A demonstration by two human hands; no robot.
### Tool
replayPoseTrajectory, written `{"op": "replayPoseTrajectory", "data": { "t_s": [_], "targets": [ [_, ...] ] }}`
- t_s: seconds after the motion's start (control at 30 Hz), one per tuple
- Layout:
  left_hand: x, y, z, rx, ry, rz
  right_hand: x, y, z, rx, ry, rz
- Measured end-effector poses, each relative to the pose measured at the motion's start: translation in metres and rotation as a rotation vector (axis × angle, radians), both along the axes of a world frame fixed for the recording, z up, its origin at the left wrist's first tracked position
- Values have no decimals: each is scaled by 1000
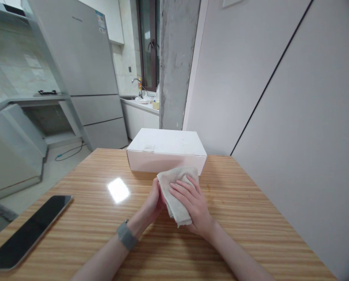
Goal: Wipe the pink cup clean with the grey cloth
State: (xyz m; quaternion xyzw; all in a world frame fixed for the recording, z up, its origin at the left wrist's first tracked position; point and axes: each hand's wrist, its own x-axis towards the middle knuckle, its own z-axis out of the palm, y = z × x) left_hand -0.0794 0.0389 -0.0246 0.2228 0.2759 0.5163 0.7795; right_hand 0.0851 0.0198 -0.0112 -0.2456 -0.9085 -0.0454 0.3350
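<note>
Head view, at a wood-grain table [221,203], hands at work:

1. My left hand [152,203] and right hand [193,205] come together near the table's middle, clamping a folded beige towel [174,195] between them. My right fingers lie across its face.
2. Above the table, the towel's top end overlaps the white cardboard box [166,150] in view; I cannot tell whether they touch.
3. That box stands at the far edge, its front face toward me.
4. A dark tablet [28,232] lies at an angle along the left edge, near the near-left corner, well apart from my hands.
5. A grey watch strap [127,235] circles my left wrist.
6. Open wood stretches from my right hand to the right edge, where a pale wall [294,117] runs alongside.
7. A glare spot [118,190] shines between my hands and the tablet.
8. Beyond the far edge stand a concrete pillar [176,58], a silver refrigerator [81,70], and a white counter [139,106] with a faucet [139,88].
</note>
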Motion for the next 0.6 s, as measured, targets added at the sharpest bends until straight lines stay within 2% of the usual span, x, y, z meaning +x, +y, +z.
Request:
{"op": "replayPoseTrajectory", "data": {
  "t_s": [0.07, 0.27, 0.4, 0.6],
  "targets": [
    [-5, -1, 4, 0, 3, -21, 0, -4, 1, 31, -39, -7],
    [-21, 2, 21, -85, -97, -289, 5, -8, 5, 105, -70, 28],
    [-22, 6, 15, -152, -111, -397, 0, -9, 7, 149, -88, 158],
    [-20, 10, -1, -175, -55, -365, -4, -8, 5, 128, -71, 175]
  ]
}}
